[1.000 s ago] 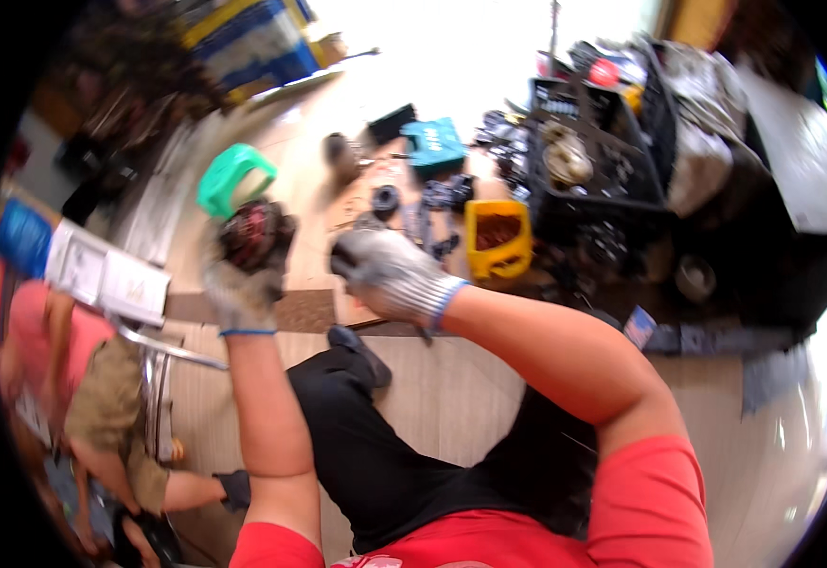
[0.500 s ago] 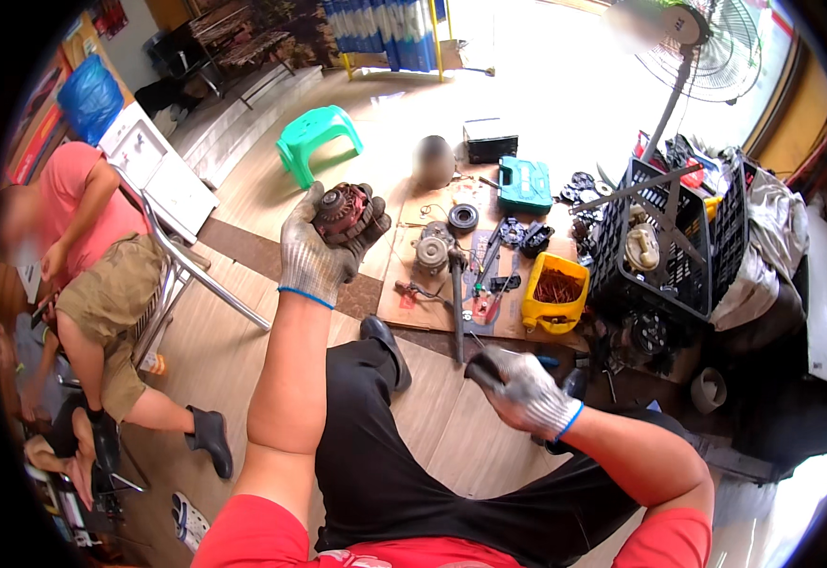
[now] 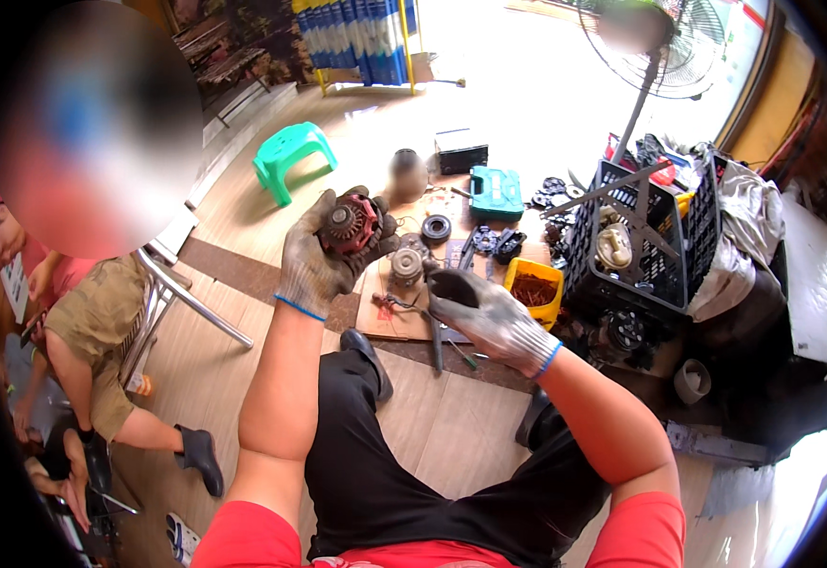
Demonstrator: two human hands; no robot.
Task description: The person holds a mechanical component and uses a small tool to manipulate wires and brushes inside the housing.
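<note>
Raised at centre left, my left hand (image 3: 317, 256) wears a grey-white knit glove with a blue cuff. Its fingers wrap round a reddish motor part (image 3: 349, 225) with a dark, ridged round end facing me. My right hand (image 3: 489, 317), gloved the same way, hovers to the right of that part and apart from it. Its fingers curl inward; the dark glove palm hides whatever they hold. Below it on the floor are a dark bar (image 3: 436, 346) and a green-handled screwdriver (image 3: 461, 354).
Cardboard (image 3: 382, 317) ahead bears a round metal housing (image 3: 407, 266), a black ring (image 3: 435, 228) and a teal tool case (image 3: 496, 194). A yellow container (image 3: 559, 299) holds copper-coloured pieces. Black crates (image 3: 584, 227) stand right, a green stool (image 3: 292, 151) farther left. A person sits left by a metal chair (image 3: 195, 298).
My right hand has moved up and left, closer to the motor part. My left hand keeps its hold. The scene has shifted somewhat leftward in view.
</note>
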